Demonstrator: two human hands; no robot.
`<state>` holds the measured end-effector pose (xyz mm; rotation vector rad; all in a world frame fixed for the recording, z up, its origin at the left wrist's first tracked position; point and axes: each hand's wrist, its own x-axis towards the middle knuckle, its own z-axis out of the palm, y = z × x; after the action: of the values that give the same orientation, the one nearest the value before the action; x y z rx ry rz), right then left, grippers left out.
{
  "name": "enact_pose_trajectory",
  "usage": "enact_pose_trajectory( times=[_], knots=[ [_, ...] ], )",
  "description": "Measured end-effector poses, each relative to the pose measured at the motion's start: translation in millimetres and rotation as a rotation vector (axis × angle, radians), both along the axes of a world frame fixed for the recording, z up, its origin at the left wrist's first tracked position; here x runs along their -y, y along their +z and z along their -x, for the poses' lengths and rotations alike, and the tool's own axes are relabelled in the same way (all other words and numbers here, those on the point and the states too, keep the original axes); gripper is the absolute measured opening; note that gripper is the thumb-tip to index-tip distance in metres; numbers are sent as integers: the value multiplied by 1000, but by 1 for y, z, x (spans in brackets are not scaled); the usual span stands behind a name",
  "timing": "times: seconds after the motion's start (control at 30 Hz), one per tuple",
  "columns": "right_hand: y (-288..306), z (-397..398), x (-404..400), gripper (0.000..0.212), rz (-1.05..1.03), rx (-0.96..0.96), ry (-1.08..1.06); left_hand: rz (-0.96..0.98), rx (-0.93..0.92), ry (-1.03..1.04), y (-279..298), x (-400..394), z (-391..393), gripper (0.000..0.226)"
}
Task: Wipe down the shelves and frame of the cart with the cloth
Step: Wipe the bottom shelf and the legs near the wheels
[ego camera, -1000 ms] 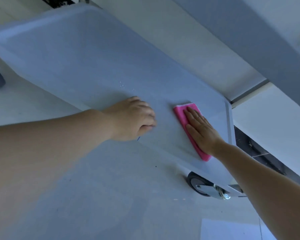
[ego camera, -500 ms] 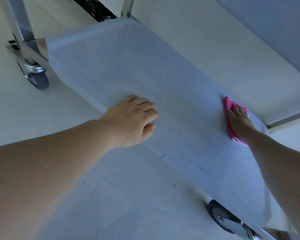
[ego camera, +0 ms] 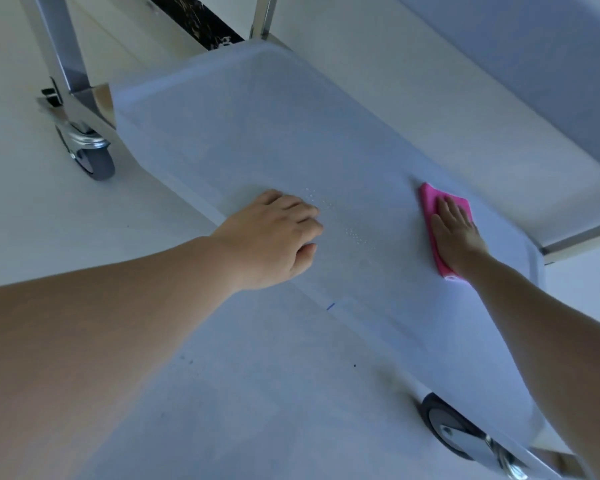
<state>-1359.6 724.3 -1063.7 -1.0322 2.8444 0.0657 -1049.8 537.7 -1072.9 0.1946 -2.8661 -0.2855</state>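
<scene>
The cart's low white shelf (ego camera: 257, 126) runs diagonally from upper left to lower right, just above the floor. A folded pink cloth (ego camera: 430, 206) lies flat on it near the far rim. My right hand (ego camera: 456, 233) presses on the cloth with straight, spread fingers. My left hand (ego camera: 274, 237) rests on the shelf's near edge, fingers bent loosely over the rim and holding nothing. Small water droplets (ego camera: 354, 235) dot the shelf between the hands. A shiny metal frame post (ego camera: 61, 46) rises at the left corner.
Grey caster wheels sit at the left corner (ego camera: 96, 161) and at the lower right (ego camera: 447, 431). A second frame post (ego camera: 264, 15) stands at the back. The underside of an upper shelf (ego camera: 534, 57) overhangs at top right. Pale floor (ego camera: 257, 393) lies in front.
My right hand has slid the pink cloth back from the shelf's far right end toward the middle. The view shifted right to left; my left hand stays at the near edge.
</scene>
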Motion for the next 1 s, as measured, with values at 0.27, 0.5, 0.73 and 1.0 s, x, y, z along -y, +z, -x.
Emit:
enact_pose_trajectory(
  times=[0.27,0.5,0.73,1.0],
  knots=[
    [2,-93,-8,55,27,-4,244,16,-24,2,-1,0,2,32],
    [11,-158,-12,63,-6,53,327,8,0,-12,7,0,-2,51],
    [14,-199,-13,56,12,82,365,6,-46,-32,6,1,-1,53],
    [19,-201,-12,51,-28,102,433,-172,-96,-87,16,20,-6,30]
  ],
)
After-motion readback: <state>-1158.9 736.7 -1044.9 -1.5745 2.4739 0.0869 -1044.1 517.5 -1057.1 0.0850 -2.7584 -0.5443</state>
